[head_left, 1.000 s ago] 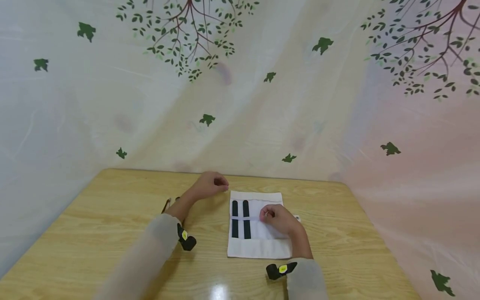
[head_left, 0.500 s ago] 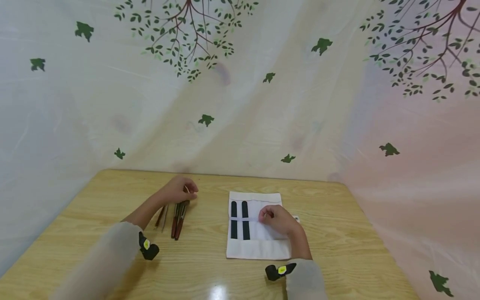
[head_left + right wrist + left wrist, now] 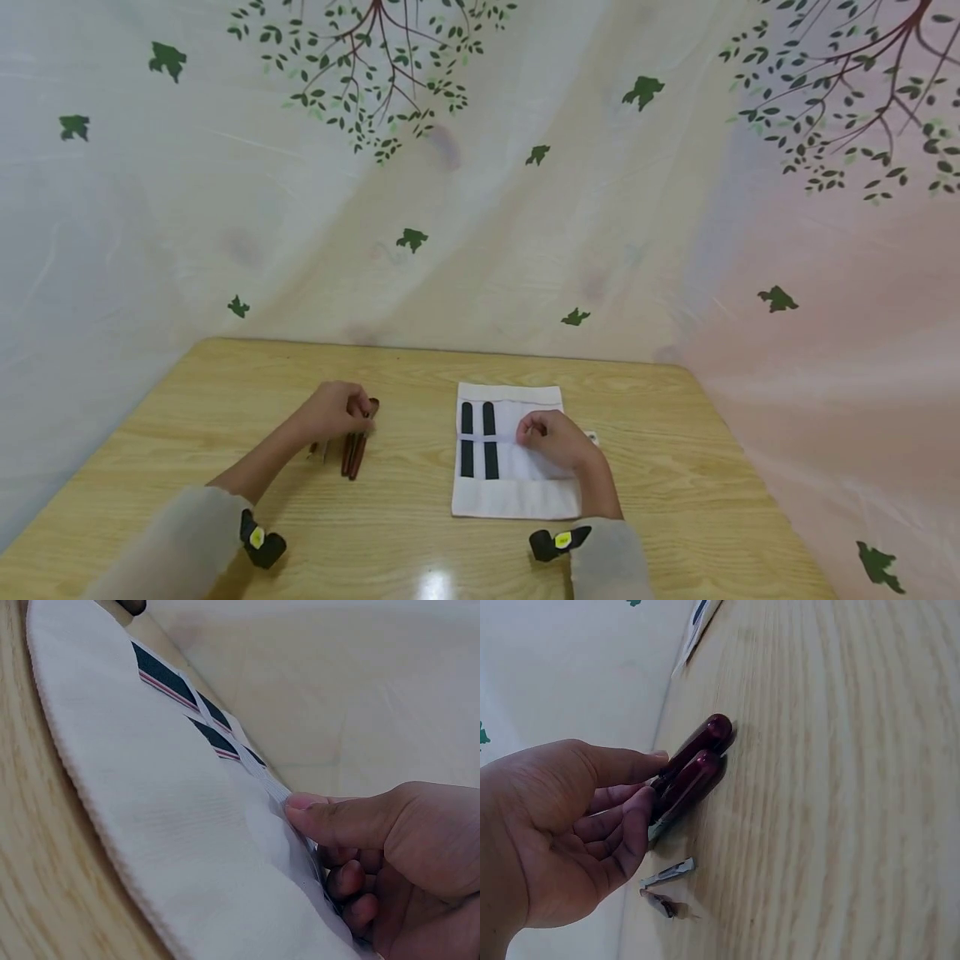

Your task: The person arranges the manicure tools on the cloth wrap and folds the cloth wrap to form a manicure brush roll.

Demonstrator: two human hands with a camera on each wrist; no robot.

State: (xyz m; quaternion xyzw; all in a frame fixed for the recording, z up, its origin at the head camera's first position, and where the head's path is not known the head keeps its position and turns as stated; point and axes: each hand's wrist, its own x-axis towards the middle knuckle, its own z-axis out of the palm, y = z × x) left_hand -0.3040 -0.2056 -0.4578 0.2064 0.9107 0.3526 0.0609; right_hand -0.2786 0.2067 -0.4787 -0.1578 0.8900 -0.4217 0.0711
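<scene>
My left hand (image 3: 333, 412) is at a pair of tools with glossy dark red handles (image 3: 692, 784), which look like brushes, on the left of the table. In the left wrist view, its thumb and fingertips pinch around the base of one handle. My right hand (image 3: 558, 437) pinches a white elastic band (image 3: 264, 778) between thumb and fingers. That band runs across an open white fabric case (image 3: 517, 500). Two flat dark green strips (image 3: 491, 458) with rounded tops lie under the band on the case's left side.
Two thinner tools (image 3: 669, 871) lie on the wooden table (image 3: 405, 533) beside the red handles, partly behind my left hand in the head view. A pale cloth with printed leaves (image 3: 480, 275) hangs behind the table's far edge. A small white tab (image 3: 592, 437) shows at the case's right.
My left hand has moved left from beside the case to the red-handled tools and come down on them. My right hand has stayed at the band.
</scene>
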